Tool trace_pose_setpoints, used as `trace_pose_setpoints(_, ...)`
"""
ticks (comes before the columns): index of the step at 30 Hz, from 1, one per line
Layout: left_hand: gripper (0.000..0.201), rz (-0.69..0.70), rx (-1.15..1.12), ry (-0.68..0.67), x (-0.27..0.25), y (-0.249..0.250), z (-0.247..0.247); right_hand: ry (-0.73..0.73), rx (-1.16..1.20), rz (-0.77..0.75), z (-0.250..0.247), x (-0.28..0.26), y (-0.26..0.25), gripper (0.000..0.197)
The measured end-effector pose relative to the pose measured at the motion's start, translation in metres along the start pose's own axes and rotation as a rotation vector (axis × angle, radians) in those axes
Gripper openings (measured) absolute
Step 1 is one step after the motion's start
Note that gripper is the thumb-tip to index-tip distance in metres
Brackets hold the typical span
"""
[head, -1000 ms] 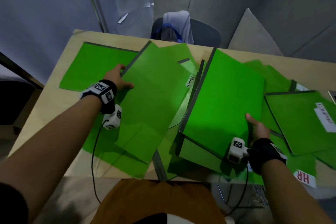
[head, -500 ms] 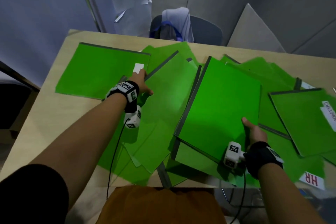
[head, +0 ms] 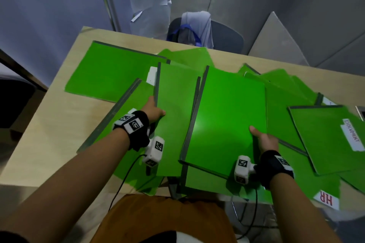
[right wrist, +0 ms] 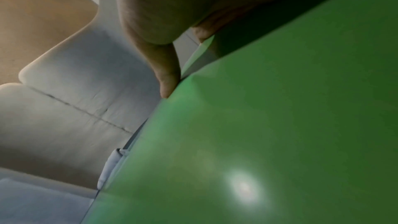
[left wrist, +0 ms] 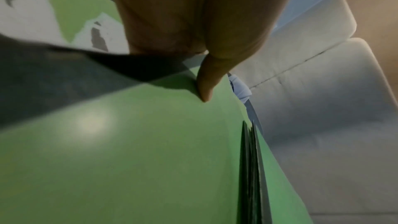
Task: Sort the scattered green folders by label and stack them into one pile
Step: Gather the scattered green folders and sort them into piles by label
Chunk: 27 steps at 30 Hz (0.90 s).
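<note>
Several green folders lie scattered over a light wooden table. My left hand grips the left edge of a raised green folder, thumb on top as the left wrist view shows. My right hand grips the right edge of a second raised green folder, thumb on its cover. The two held folders stand side by side, spines to the left. A folder labelled "Document" lies at the right. A white "HR" label shows at the near right edge.
A large flat green folder lies at the far left of the table with a white label by its corner. A dark chair with a pale garment stands behind the table. Grey partition walls surround it.
My left hand has swung its folder to the right and upright, beside the folder in my right hand. The right hand's folder has turned slightly straighter.
</note>
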<state>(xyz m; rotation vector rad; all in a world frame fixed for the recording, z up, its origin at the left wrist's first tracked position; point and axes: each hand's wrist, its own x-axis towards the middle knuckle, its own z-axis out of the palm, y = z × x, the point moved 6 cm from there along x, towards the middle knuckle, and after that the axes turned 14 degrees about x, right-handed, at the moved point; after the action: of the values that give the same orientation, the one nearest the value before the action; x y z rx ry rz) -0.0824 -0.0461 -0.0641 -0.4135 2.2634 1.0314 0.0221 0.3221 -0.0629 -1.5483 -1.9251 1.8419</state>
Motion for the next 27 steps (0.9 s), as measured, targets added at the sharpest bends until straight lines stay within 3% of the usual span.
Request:
trace_pose_setpoints(3, 0.047, -0.024, 0.057, -0.103, -0.008, -0.004, 0.013, -0.042, -0.078, -0.027, 0.008, -0.005, -0.002, 0.089)
trace_pose_setpoints(6, 0.050, -0.084, -0.079, -0.145, -0.021, -0.001, 0.027, -0.114, -0.178, -0.027, 0.020, -0.010, -0.002, 0.089)
trace_pose_setpoints(14, 0.130, -0.233, -0.367, -0.066, -0.044, 0.024, 0.068, -0.262, -0.463, -0.086, 0.042, -0.011, -0.010, 0.089)
trace_pose_setpoints(19, 0.102, -0.206, -0.277, 0.096, -0.057, 0.032, 0.079, -0.303, -0.439, -0.044, 0.039, -0.005, -0.015, 0.109)
trace_pose_setpoints(27, 0.095, -0.175, -0.311, 0.302, -0.067, 0.015, 0.068, -0.370, -0.216, -0.054, 0.053, -0.007, -0.022, 0.102)
